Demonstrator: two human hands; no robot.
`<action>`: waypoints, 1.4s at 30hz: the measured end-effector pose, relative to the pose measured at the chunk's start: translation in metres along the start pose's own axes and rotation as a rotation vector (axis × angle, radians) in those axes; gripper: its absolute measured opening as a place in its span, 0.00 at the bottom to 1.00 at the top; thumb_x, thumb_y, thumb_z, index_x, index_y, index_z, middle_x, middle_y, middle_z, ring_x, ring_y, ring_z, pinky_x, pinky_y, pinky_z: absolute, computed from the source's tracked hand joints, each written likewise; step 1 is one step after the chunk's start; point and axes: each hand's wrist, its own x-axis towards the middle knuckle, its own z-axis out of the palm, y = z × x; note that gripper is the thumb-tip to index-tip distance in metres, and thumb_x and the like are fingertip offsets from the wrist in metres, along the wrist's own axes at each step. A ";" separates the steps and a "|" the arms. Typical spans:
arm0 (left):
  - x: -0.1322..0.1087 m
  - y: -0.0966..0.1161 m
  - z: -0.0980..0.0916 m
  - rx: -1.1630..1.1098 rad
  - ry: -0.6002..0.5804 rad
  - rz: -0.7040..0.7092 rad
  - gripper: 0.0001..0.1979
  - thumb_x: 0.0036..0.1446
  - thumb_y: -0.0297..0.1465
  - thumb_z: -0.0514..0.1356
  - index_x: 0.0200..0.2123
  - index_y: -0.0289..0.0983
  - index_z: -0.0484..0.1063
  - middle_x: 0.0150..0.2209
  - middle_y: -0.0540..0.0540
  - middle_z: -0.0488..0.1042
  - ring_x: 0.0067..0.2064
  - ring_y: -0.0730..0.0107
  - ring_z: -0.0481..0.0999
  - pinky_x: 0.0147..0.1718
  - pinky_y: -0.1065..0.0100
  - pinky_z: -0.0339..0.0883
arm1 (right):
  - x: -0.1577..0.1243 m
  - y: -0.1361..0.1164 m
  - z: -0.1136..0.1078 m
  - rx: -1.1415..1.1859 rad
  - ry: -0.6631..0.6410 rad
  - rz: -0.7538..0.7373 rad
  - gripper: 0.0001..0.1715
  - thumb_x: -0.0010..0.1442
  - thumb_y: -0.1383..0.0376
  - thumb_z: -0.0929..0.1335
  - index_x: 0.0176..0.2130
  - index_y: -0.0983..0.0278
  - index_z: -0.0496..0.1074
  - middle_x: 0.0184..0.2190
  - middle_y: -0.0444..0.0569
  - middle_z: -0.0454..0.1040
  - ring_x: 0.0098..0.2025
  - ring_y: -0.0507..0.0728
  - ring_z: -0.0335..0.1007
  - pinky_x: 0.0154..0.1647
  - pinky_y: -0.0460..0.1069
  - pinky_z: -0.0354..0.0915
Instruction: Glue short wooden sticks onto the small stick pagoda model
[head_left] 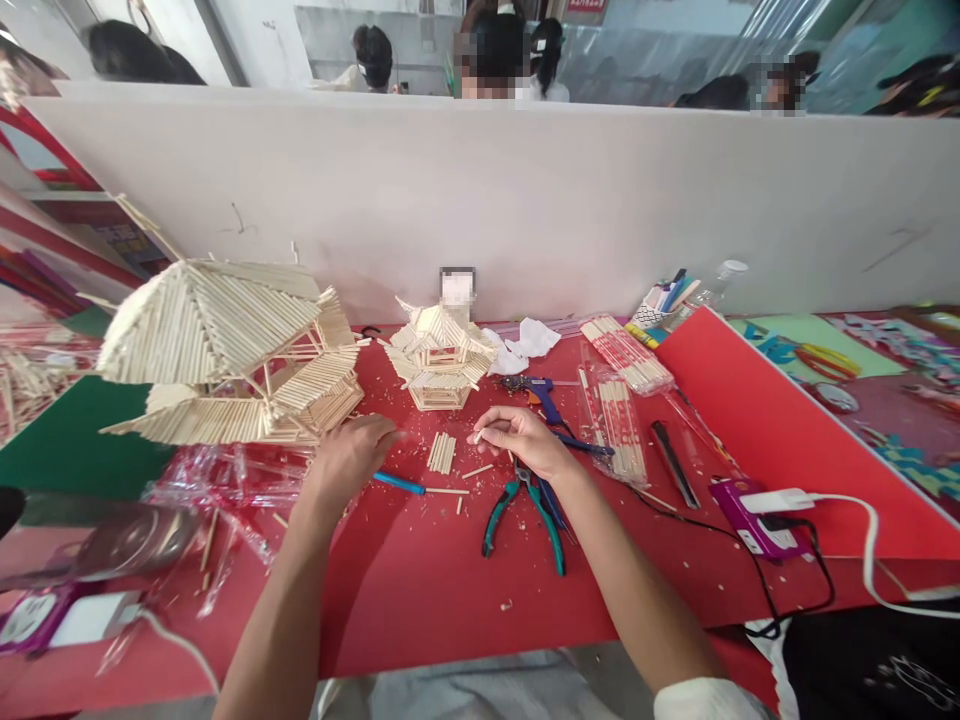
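short sticks [442,453] lie near the right hand [519,437]; a holder [646,316] contains pens [677,290]

Behind pliers [523,477]: glue gun [546,402]. Behind-left: stick row [442,453], then model pavilions [217,325] farther off. Behind-right: stick packets [624,430].

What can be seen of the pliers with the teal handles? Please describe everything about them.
The pliers have a dark, metallic-looking head and two curved handles in teal and black, probably with a soft plastic covering. They lie on the red tabletop, just below the right hand, which is not gripping them. The handles are spread apart toward the person, and the head points away. Whether the hand touches the tip is unclear. A dark-blue tool handle lies close by the right one.
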 end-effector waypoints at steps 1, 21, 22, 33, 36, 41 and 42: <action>0.000 0.004 0.002 -0.060 0.014 0.044 0.16 0.69 0.38 0.50 0.35 0.40 0.75 0.35 0.45 0.79 0.37 0.64 0.79 0.33 0.70 0.63 | 0.000 0.000 0.001 0.000 0.003 0.005 0.14 0.56 0.57 0.76 0.37 0.63 0.75 0.35 0.50 0.82 0.33 0.52 0.77 0.31 0.45 0.66; 0.000 0.041 0.033 -0.579 -0.102 0.508 0.10 0.69 0.32 0.54 0.40 0.38 0.75 0.36 0.43 0.79 0.37 0.68 0.77 0.38 0.69 0.66 | -0.010 -0.015 0.021 -0.303 -0.194 0.064 0.14 0.53 0.56 0.77 0.34 0.64 0.76 0.32 0.48 0.81 0.34 0.56 0.78 0.38 0.49 0.70; 0.000 0.041 0.032 -0.611 -0.128 0.535 0.10 0.69 0.31 0.53 0.40 0.38 0.75 0.37 0.43 0.79 0.37 0.67 0.77 0.38 0.68 0.66 | -0.011 -0.017 0.021 -0.320 -0.213 0.060 0.14 0.54 0.56 0.76 0.34 0.64 0.77 0.32 0.48 0.81 0.34 0.56 0.77 0.38 0.49 0.70; 0.005 0.019 0.014 -1.159 -0.008 -0.010 0.15 0.63 0.41 0.60 0.36 0.34 0.75 0.29 0.46 0.76 0.33 0.69 0.75 0.35 0.68 0.70 | -0.006 -0.016 -0.007 -0.526 0.078 -0.061 0.09 0.61 0.59 0.71 0.36 0.62 0.73 0.35 0.48 0.79 0.37 0.56 0.75 0.40 0.50 0.68; 0.006 0.015 0.018 -1.294 -0.064 -0.046 0.16 0.60 0.42 0.63 0.37 0.33 0.77 0.31 0.44 0.77 0.34 0.69 0.76 0.36 0.68 0.71 | -0.008 -0.019 -0.004 -0.473 0.063 -0.058 0.10 0.61 0.58 0.71 0.36 0.62 0.72 0.35 0.49 0.78 0.37 0.56 0.74 0.38 0.49 0.68; 0.002 0.016 0.018 -1.433 -0.123 -0.071 0.16 0.60 0.42 0.64 0.38 0.33 0.77 0.31 0.43 0.76 0.33 0.69 0.75 0.35 0.67 0.70 | -0.008 -0.019 -0.002 -0.484 0.069 -0.047 0.10 0.61 0.57 0.72 0.36 0.61 0.73 0.36 0.48 0.78 0.38 0.55 0.74 0.38 0.49 0.67; 0.002 0.016 0.018 -1.458 -0.125 -0.068 0.17 0.60 0.43 0.64 0.37 0.33 0.76 0.31 0.44 0.76 0.33 0.69 0.74 0.34 0.67 0.69 | -0.008 -0.019 -0.003 -0.488 0.066 -0.048 0.11 0.61 0.57 0.72 0.36 0.61 0.73 0.36 0.48 0.78 0.39 0.56 0.74 0.39 0.49 0.67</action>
